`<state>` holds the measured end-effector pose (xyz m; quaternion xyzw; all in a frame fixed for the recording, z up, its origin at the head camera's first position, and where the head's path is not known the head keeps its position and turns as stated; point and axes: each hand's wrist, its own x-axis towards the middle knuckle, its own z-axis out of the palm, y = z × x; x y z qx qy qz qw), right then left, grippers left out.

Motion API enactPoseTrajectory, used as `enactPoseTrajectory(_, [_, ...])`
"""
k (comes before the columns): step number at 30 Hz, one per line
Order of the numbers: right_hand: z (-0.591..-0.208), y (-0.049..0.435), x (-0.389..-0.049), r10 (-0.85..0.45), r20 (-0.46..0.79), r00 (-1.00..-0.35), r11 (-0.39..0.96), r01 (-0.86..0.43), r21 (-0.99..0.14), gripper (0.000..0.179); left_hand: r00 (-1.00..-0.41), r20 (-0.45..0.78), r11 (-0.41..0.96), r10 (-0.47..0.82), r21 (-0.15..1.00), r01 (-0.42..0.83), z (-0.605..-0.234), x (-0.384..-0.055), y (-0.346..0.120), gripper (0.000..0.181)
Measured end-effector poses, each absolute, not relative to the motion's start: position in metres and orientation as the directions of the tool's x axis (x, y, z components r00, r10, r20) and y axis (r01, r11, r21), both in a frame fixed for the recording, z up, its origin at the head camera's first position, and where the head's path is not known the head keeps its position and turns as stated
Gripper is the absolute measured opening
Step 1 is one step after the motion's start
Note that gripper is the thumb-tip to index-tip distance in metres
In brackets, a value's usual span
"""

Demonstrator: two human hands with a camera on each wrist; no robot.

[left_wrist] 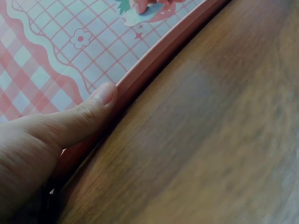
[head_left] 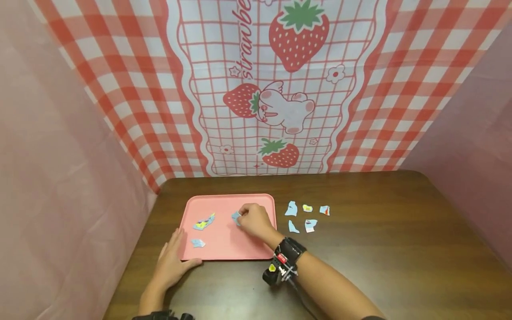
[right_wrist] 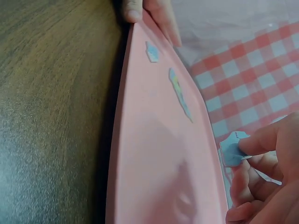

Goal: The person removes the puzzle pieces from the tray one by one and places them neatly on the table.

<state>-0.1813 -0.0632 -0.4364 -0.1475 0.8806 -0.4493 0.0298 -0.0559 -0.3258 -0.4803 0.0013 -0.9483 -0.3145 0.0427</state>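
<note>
My right hand (head_left: pixel 256 220) pinches a torn light-blue paper piece (head_left: pixel 236 217) between thumb and fingers, above the right half of the pink tray (head_left: pixel 228 251). In the right wrist view that paper piece (right_wrist: pixel 231 150) is partly covered by the fingertips. My left hand (head_left: pixel 171 262) rests at the tray's near left corner, fingers straight along the left side. Its thumb (left_wrist: pixel 96 105) touches the front rim in the left wrist view. On the tray lie a long blue-and-yellow paper piece (head_left: pixel 204 222) and a smaller pale-blue piece (head_left: pixel 198 243).
Right of the tray, several torn paper pieces lie on the brown wooden table (head_left: pixel 380 249), including a blue piece (head_left: pixel 291 209), a yellow one (head_left: pixel 307 208) and one with red (head_left: pixel 325 210). A strawberry-print cloth (head_left: pixel 256 111) hangs behind the table.
</note>
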Motion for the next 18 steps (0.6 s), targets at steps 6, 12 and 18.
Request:
enactPoseTrajectory(6, [-0.432,-0.054,-0.18,-0.27,0.096,-0.958,0.531,-0.232,-0.815,0.005,-0.997,0.077,0.808,-0.032,0.589,0.019,-0.481,-0.054,-0.327,0.116])
enactPoseTrajectory(12, [-0.437,-0.044,-0.183,-0.246,0.111,-0.963,0.519,-0.227,-0.824,0.005,-0.997,0.069,0.806,-0.032,0.591,0.015,-0.48,-0.055,-0.327,0.116])
enactPoseTrajectory(18, [-0.436,-0.035,-0.184,-0.212,0.092,-0.973,0.506,-0.19,-0.841,0.003,-0.997,0.066,0.801,-0.028,0.598,0.017,-0.479,-0.055,-0.326,0.115])
